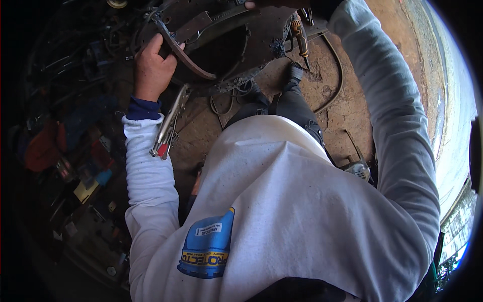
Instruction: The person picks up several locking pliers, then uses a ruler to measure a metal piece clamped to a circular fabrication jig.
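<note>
My left hand (155, 68) is closed with its fingers around a curved metal strip (191, 64), which arcs over a round opening in a dark metal workpiece (259, 45). Across that opening lies a long metal bar (229, 16), with a small rusty block (197, 23) beside it. My right hand (266, 3) is mostly cut off by the top edge; one fingertip shows against the bar's far end. Locking pliers (170, 121) with a red part hang at the workpiece's near left edge, just by my left wrist.
A yellow and black power tool (300, 36) with a pointed tip stands right of the workpiece. A cable (338, 83) loops over the brown floor (372, 118). Another power tool (357, 169) lies near my right leg. Dim clutter, including a red item (45, 146), fills the left.
</note>
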### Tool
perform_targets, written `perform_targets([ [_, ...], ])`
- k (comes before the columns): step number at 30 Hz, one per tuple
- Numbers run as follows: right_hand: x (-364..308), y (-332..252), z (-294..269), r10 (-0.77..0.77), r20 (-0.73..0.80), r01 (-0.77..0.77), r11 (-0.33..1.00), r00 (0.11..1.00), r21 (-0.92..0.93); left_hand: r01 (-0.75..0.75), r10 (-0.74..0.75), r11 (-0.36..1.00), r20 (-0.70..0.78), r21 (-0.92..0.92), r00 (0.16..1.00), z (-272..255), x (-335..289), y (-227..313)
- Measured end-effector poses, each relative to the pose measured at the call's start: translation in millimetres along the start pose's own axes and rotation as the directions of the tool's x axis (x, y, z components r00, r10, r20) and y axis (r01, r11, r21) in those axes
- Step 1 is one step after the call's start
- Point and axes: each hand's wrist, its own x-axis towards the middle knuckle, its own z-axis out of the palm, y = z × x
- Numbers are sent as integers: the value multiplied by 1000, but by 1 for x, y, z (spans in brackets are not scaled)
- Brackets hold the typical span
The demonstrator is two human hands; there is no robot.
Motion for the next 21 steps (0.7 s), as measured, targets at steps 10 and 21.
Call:
perform_targets([
  [10,49,61,21,-505,-57,496,859,861,-127,15,-14,1000,-24,13,1000,2,-2,-2],
  [21,6,-12,17,-241,-135,241,970,961,-14,19,-20,999,-23,-46,1000,1,-3,-4],
])
